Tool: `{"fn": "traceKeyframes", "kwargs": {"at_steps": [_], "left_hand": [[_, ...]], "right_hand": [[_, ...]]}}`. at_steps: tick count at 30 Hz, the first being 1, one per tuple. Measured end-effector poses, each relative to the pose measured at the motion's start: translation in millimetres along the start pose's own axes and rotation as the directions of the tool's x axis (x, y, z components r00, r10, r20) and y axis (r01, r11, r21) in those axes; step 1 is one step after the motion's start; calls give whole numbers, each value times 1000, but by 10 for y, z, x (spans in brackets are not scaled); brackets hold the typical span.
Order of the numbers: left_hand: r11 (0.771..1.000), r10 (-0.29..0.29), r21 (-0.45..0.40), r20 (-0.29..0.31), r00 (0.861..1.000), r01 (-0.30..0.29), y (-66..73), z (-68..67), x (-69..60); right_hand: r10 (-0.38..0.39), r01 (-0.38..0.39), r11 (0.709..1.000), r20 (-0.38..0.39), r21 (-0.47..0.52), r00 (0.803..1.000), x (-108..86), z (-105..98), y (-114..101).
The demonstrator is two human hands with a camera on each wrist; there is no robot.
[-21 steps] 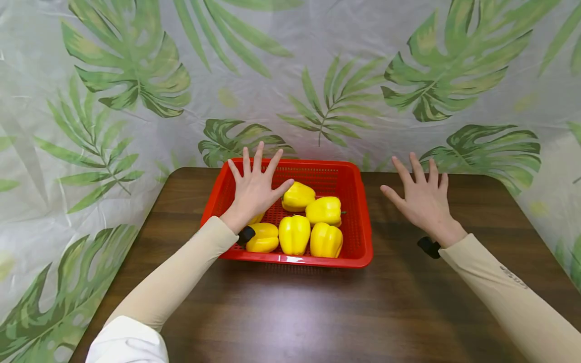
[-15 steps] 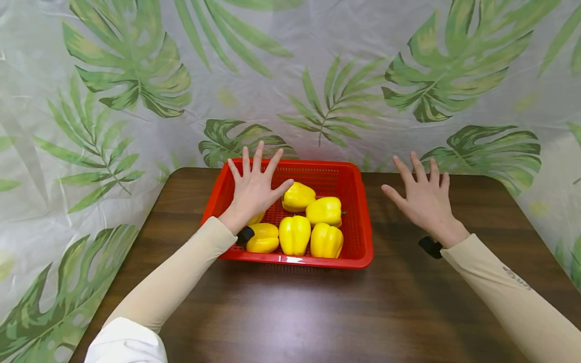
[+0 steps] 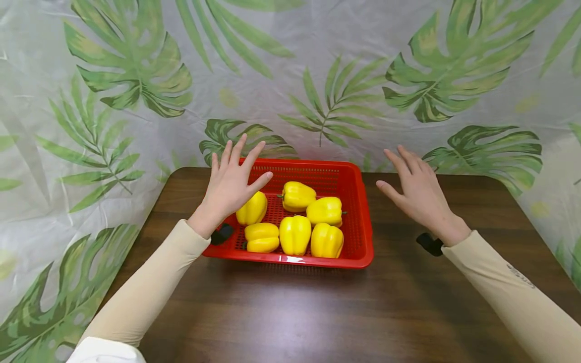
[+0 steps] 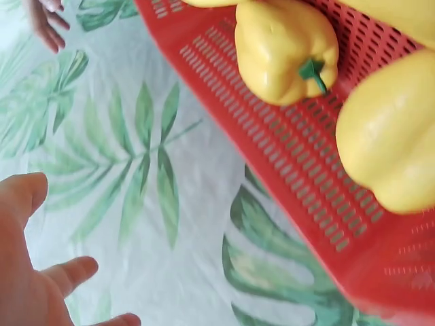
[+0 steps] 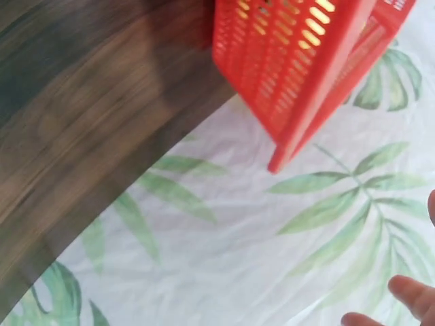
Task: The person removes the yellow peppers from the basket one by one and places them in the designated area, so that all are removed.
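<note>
A red perforated plastic basket [image 3: 290, 260] stands on the table, with several yellow bell peppers [image 3: 295, 235] lying in it. My left hand [image 3: 229, 184] hovers over the basket's left side, fingers spread, holding nothing. Just below its thumb lies one yellow pepper [image 3: 252, 209]. To the right of the basket, my right hand [image 3: 417, 194] is raised above the table with fingers extended and nothing in it. In the left wrist view, a pepper with a green stem [image 4: 285, 54] rests inside the basket. Through the basket's side holes, the right wrist view shows bits of yellow.
The dark wooden table [image 3: 281, 312] extends in front of and to both sides of the basket. Behind it hangs a pale cloth [image 3: 345, 30] printed with green leaves. Each wrist wears a black strap-on device [image 3: 428, 244].
My left hand has moved left over the basket, uncovering the pepper at the left. The right hand has turned slightly, its fingers closer together. The peppers and basket stay put.
</note>
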State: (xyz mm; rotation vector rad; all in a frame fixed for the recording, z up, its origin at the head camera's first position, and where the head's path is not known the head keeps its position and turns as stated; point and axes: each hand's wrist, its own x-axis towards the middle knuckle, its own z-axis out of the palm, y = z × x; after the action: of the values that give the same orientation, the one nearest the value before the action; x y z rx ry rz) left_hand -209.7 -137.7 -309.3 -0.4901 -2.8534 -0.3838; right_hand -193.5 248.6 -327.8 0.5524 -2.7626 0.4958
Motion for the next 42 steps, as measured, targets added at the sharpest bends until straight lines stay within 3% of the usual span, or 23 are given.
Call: {"fn": "traceKeyframes", "kwargs": {"at_steps": [9,16,22,28,32,36,39,42], "left_hand": [[991,23,-130,3,1000,-23,-334,-196,-111],[963,17,-269,88,996,7,-650,-287,-256],[950,12,-309,148,989,35,-916,-281,-352],[924,48,-380,254,966,54,-1103,-222,-408],[863,68,-490,352,934,122,-1189,-147,-426],[738,119,-641,428,896,208,-1270,3,-419],[654,148,-712,453,879,257,-1327,148,-407],[602,147,-743,464,874,294,-1368,287,-404]], "right_hand": [[-65,63,985,7,163,998,99,13,-216],[-154,142,962,32,234,988,179,113,-414],[-197,163,938,83,307,977,227,167,-593],[-234,168,910,137,379,962,273,250,-715],[-245,140,884,188,445,951,318,315,-777],[-251,100,856,240,507,938,359,376,-828],[-253,60,827,274,559,928,385,420,-853],[-251,16,796,307,605,918,404,461,-871]]}}
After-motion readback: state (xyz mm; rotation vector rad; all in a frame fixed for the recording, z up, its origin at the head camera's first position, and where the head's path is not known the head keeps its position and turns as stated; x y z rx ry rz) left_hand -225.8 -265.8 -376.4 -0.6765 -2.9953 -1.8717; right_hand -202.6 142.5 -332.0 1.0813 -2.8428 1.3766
